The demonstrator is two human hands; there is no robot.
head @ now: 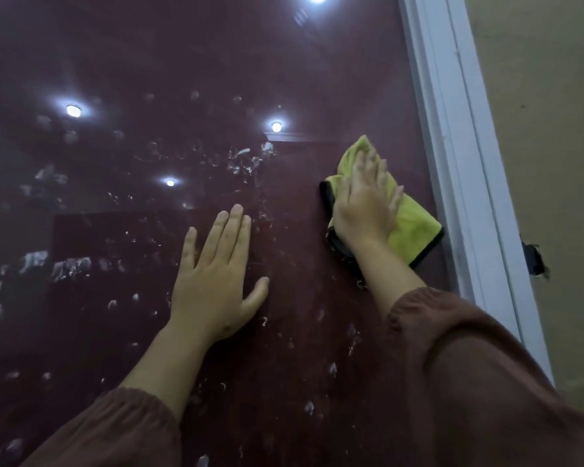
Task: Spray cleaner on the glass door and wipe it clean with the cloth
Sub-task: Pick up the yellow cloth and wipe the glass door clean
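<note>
Dark maroon and glossy, the glass door (122, 79) carries whitish smears and droplets across its left and middle, with ceiling lights mirrored in it. The left hand (213, 281) lies flat on the pane with fingers spread, grasping nothing, its brown gathered sleeve (115, 433) low in view. To its right, well apart, the right hand (364, 203) presses open-palmed on a yellow-green microfibre cloth with a black edge (408, 224), pinning it against the glass just beside the white door frame (459, 136), next to a beige wall (547, 96).
</note>
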